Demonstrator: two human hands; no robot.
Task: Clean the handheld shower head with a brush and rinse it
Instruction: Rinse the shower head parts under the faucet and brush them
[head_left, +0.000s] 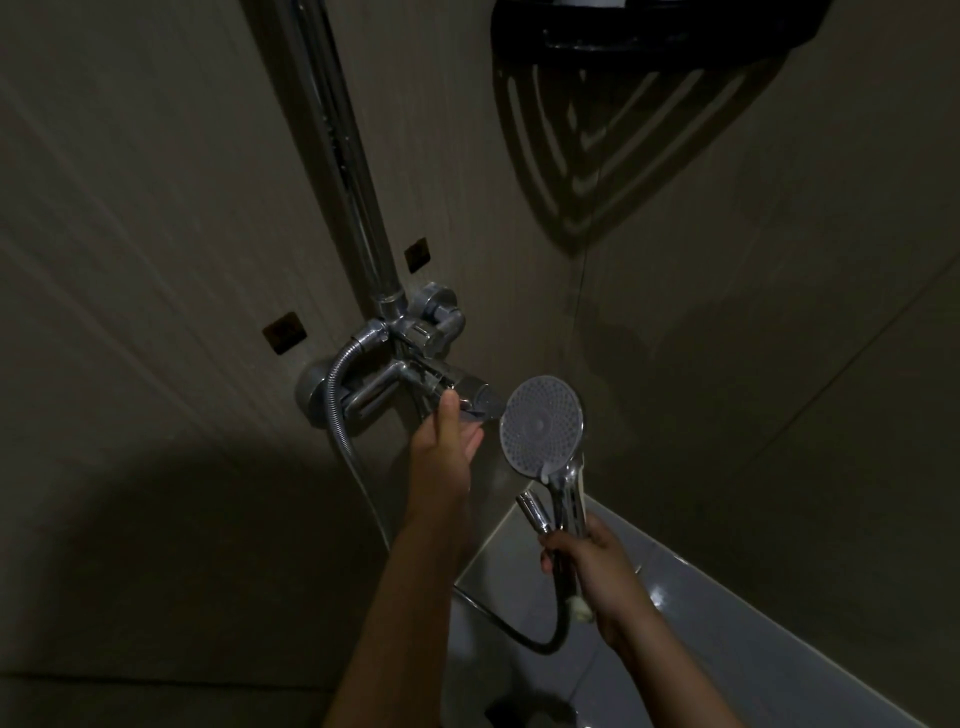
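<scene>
The chrome handheld shower head stands upright at centre right, its round nozzle face turned toward me. My right hand grips its handle low down, and a small white object pokes out below the fist. A short chrome tube rises beside the handle; I cannot tell what it is. My left hand reaches up to the wall mixer, thumb on top of its lever and fingers underneath. No water is visible.
The room is dim. A chrome riser pipe runs up the tiled wall above the mixer. The metal hose loops down from the mixer and back to the handle. A black corner shelf hangs overhead. A glossy grey ledge lies below right.
</scene>
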